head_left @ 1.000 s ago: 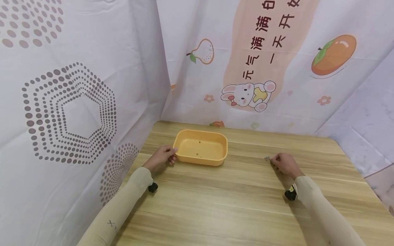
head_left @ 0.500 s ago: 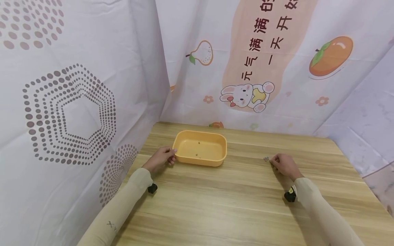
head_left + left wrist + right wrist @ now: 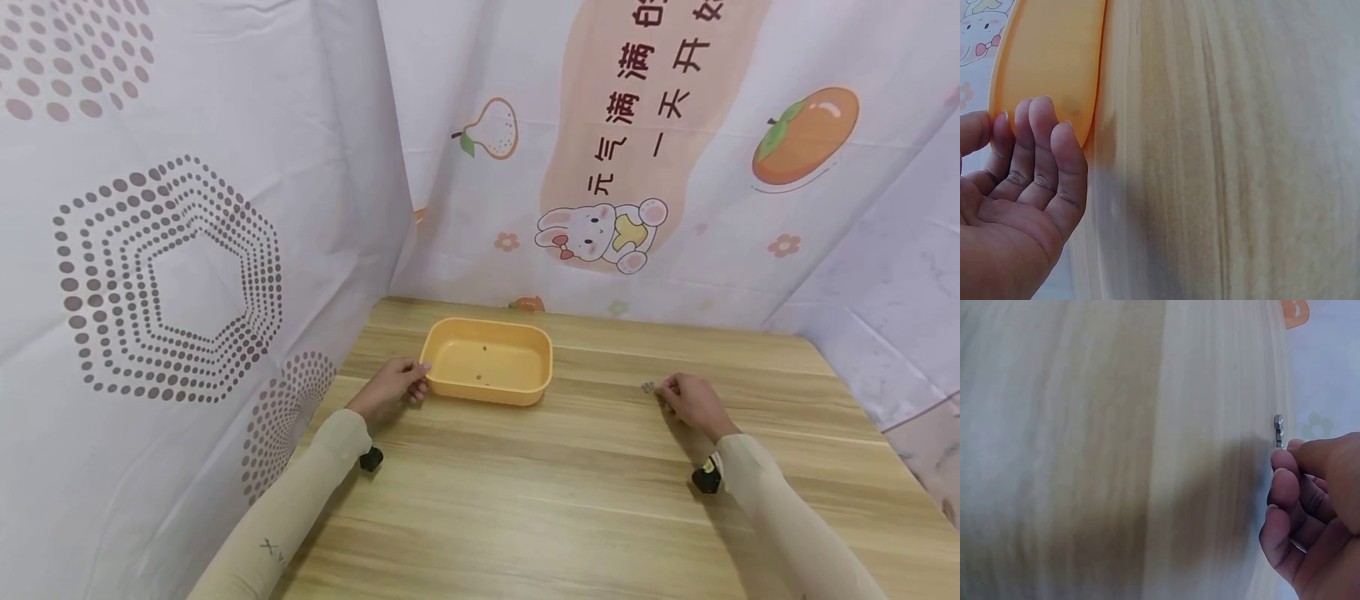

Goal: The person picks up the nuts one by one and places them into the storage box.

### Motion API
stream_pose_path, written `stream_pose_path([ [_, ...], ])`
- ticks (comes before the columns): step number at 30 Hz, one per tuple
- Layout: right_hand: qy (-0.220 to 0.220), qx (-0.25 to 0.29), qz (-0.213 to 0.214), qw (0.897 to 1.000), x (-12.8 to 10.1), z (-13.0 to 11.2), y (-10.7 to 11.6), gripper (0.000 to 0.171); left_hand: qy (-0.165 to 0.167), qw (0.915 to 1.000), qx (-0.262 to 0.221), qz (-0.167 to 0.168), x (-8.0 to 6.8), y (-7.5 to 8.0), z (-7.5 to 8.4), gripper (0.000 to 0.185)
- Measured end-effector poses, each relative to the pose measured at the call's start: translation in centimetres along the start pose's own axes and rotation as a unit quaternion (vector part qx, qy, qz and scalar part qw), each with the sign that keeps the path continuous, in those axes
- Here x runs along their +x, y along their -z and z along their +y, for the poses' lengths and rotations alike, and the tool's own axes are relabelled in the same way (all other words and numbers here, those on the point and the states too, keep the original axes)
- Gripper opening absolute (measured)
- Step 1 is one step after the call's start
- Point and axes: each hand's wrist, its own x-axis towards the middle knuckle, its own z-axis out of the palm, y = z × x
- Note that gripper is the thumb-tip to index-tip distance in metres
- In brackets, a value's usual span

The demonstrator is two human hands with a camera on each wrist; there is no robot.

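Note:
An orange plastic tray (image 3: 525,394) stands on the wooden table (image 3: 570,500), at the back left. Two tiny dark bits (image 3: 478,378) lie in it. My left hand (image 3: 392,388) holds the tray's left end, thumb at the rim and fingers against the outer wall. In the left wrist view the fingertips (image 3: 1041,112) touch the tray (image 3: 1054,56). My right hand (image 3: 693,402) rests on the table to the right with its fingers curled. Its thumb and forefinger tips meet at a small silver metal piece (image 3: 648,387) (image 3: 1279,430) lying on the wood.
Printed cloth walls close the table in on the left (image 3: 172,250), back (image 3: 615,167) and right (image 3: 900,317). A black camera mount sits at each wrist (image 3: 371,457) (image 3: 706,479). Bare wood stretches between tray and right hand and towards me.

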Motion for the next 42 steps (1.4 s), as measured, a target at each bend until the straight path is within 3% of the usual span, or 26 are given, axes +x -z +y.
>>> stream_pose_path([
  [11, 0.011, 0.02, 0.008, 1.0, 0.3, -1.3, -0.1, 0.023, -0.006, 1.0, -0.001, 0.0, -0.2, -0.1, -0.1, 0.031],
  [28, 0.046, -0.001, 0.054, 0.997, 1.0, -3.2, 0.2, 0.023, 0.002, 1.0, 0.006, 0.001, -0.1, 0.0, 0.3, 0.031],
  [42, 0.059, -0.003, 0.057, 0.997, 1.5, -4.3, -0.3, 0.02, -0.002, 1.0, 0.009, 0.005, -0.1, -0.2, 0.1, 0.032],
])
